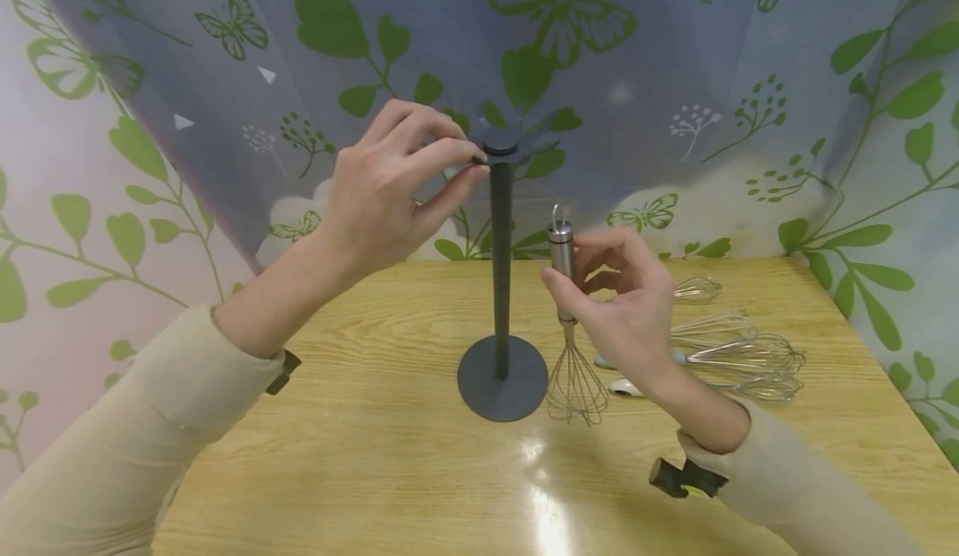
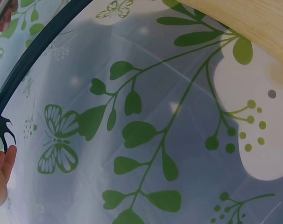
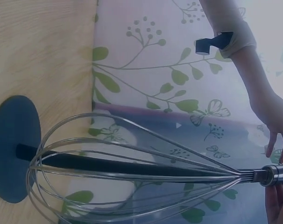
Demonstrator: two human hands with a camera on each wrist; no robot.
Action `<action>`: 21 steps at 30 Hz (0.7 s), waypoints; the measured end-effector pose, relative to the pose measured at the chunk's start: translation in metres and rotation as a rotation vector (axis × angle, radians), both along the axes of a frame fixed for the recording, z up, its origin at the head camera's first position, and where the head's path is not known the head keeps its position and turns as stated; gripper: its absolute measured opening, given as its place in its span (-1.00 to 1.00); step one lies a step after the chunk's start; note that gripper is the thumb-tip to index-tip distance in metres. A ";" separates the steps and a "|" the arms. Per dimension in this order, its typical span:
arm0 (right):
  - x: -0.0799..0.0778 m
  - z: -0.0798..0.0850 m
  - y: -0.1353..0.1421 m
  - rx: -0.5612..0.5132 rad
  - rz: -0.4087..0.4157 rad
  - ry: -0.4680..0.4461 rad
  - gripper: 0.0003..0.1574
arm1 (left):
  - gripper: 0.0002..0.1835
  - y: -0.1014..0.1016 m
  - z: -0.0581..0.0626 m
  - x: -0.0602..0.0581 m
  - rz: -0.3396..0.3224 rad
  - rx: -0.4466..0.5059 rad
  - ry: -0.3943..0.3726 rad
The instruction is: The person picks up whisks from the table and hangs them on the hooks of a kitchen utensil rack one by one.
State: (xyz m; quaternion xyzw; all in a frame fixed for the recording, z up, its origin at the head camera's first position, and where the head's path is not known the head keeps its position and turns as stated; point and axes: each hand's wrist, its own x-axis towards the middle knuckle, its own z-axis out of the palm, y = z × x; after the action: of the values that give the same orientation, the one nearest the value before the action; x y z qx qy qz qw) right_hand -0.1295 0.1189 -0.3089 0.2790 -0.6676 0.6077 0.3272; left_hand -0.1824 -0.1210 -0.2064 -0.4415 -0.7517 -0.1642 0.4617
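Observation:
My right hand [image 1: 629, 310] holds a metal whisk [image 1: 562, 260] by its steel handle. The whisk hangs upright, hanging loop at the top and wire loops down, just right of a dark utensil stand [image 1: 501, 265]. At the top of that stand, thumb and forefinger of my left hand [image 1: 382, 186] pinch a tip of its hook ring [image 1: 500, 148]. In the left wrist view, the stand's hooks [image 2: 2, 128] curve beside the fingers. The right wrist view has the whisk's wires [image 3: 132, 175] in front of the pole, above the round base [image 3: 13, 149].
Several more whisks [image 1: 742, 356] lie on the wooden table [image 1: 375, 456] to the right, partly hidden by my right hand. A patterned cloth [image 1: 419, 23] with green leaves and butterflies hangs behind and at the sides.

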 end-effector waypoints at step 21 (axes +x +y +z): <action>-0.006 0.034 -0.009 0.014 -0.018 0.039 -0.57 | -0.83 -0.001 0.000 0.000 0.003 -0.009 -0.002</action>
State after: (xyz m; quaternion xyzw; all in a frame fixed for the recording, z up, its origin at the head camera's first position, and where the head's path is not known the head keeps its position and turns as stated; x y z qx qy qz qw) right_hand -0.1360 0.1099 -0.2750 0.2868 -0.6680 0.5945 0.3436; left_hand -0.1827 -0.1216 -0.2060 -0.4425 -0.7535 -0.1605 0.4590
